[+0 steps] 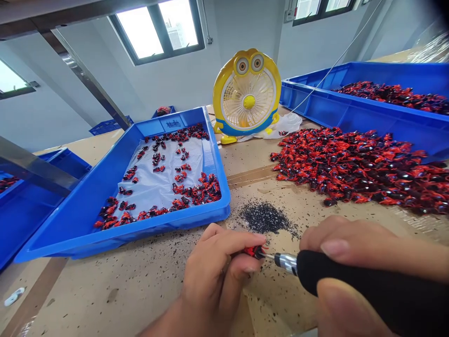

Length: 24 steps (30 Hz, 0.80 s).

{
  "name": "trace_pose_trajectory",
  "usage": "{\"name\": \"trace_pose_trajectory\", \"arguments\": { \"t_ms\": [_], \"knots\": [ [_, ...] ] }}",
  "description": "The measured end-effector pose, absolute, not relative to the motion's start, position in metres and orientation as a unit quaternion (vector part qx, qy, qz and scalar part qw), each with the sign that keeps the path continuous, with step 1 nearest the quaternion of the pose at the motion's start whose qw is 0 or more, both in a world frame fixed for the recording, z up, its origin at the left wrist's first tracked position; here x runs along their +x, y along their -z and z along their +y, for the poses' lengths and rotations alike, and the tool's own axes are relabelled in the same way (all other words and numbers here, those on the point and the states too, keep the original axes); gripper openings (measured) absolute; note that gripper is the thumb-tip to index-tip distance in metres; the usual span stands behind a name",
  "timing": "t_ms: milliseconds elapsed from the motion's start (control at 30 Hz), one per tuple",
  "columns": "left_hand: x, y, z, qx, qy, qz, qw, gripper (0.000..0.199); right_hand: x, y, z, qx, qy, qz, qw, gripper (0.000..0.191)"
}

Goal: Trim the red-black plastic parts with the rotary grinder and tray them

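Between the thumb and fingers of my left hand (220, 267) is a small red and black part (254, 252). My right hand (354, 262) is wrapped round a black-handled tool (372, 290) with a silver collar. The tool's thin metal tip touches or nearly touches the black end of the part. Just beyond my hands, a heap of black shavings (268, 216) lies on the brown tabletop (140, 281). A large pile of red and black parts (358, 164) spreads at the right.
A blue tray (140, 229) at the left holds scattered parts on a plastic sheet. Behind stands a yellow fan (249, 102). Another blue tray (368, 110) with parts is at the back right. A white object (14, 296) lies at the far left.
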<state>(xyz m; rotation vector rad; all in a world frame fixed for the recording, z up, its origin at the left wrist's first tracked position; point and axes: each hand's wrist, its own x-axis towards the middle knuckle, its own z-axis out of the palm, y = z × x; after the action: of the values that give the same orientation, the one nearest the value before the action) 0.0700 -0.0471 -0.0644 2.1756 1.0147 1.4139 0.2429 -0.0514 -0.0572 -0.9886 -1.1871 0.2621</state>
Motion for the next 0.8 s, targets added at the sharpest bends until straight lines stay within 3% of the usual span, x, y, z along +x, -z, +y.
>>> {"name": "trace_pose_trajectory", "arguments": {
  "t_ms": [267,400,533,800],
  "knots": [
    [0.071,0.063,-0.047,0.764,-0.507,0.354,0.183,0.024,0.231,0.047,-0.058,-0.498,-0.106,-0.505,0.697,0.045],
    [0.073,0.062,-0.047,0.761,-0.514,0.353,0.180,0.024,0.237,0.047,-0.056,-0.422,-0.133,-0.545,0.712,0.035],
    [0.073,0.061,-0.046,0.764,-0.512,0.353,0.174,0.023,0.239,0.041,-0.050,-0.339,-0.187,-0.554,0.737,0.044],
    [0.071,0.062,-0.047,0.763,-0.512,0.353,0.176,0.022,0.237,0.040,-0.053,-0.386,-0.175,-0.538,0.728,0.041]
  ]
}}
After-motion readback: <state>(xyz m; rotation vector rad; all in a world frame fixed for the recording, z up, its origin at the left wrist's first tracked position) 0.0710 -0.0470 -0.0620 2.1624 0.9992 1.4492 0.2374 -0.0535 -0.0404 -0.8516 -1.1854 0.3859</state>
